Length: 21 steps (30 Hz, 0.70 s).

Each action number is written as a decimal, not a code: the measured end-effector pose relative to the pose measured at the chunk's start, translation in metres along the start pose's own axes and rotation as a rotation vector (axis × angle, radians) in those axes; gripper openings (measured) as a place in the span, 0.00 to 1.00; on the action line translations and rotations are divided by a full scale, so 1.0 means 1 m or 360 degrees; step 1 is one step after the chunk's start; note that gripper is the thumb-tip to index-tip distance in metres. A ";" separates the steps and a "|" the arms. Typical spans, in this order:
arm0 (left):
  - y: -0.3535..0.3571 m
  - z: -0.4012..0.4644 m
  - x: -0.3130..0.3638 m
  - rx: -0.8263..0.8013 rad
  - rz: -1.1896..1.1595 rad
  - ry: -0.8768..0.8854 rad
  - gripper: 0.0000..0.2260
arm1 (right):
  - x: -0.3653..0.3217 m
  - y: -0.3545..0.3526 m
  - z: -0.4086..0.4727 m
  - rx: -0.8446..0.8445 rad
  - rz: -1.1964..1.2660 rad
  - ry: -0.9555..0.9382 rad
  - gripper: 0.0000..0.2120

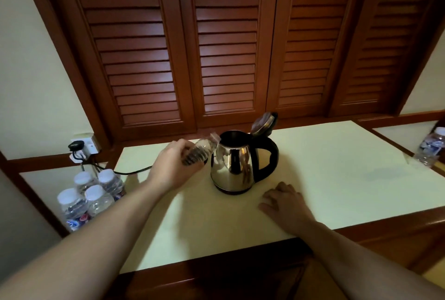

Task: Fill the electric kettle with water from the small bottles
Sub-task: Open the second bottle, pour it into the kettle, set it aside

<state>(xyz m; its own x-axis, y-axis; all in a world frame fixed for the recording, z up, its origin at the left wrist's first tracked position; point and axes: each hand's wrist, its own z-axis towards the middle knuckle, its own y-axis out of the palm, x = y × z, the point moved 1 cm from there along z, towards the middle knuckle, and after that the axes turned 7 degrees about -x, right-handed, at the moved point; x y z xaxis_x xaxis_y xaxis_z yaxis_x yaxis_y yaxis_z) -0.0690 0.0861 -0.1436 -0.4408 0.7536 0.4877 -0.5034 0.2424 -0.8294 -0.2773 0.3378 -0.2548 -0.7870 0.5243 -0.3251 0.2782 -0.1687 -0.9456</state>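
The left hand point(174, 166) grips a small bottle point(199, 151) tipped on its side, its neck over the open mouth of the electric kettle point(232, 162), evidently so the water runs straight in; blur hides any stream. The right hand point(286, 205) rests flat and relaxed on the bench point(337, 167), holding nothing, just beside the kettle's base. The kettle is shiny steel with a black handle, lid point(263, 123) flipped up, standing mid-bench. Four capped bottles point(90, 193) wait on the lower ledge to the left.
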 end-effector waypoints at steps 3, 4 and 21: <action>0.012 -0.020 0.002 -0.0031 -0.0135 0.0113 0.20 | -0.004 -0.003 -0.005 0.0053 0.0299 -0.0026 0.19; 0.018 -0.025 0.001 -0.0080 -0.0146 0.0148 0.21 | -0.008 -0.008 -0.007 0.0102 0.0405 -0.0034 0.18; 0.074 -0.043 0.056 -0.0464 -0.0125 0.0557 0.27 | -0.011 -0.081 -0.037 0.0178 0.0851 -0.0299 0.14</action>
<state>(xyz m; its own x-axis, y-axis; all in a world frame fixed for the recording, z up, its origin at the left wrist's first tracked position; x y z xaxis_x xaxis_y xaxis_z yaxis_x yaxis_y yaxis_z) -0.0990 0.1722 -0.1891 -0.1071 0.8749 0.4723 -0.2730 0.4309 -0.8601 -0.2707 0.3762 -0.1743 -0.6399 0.1864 -0.7455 0.6125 -0.4620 -0.6413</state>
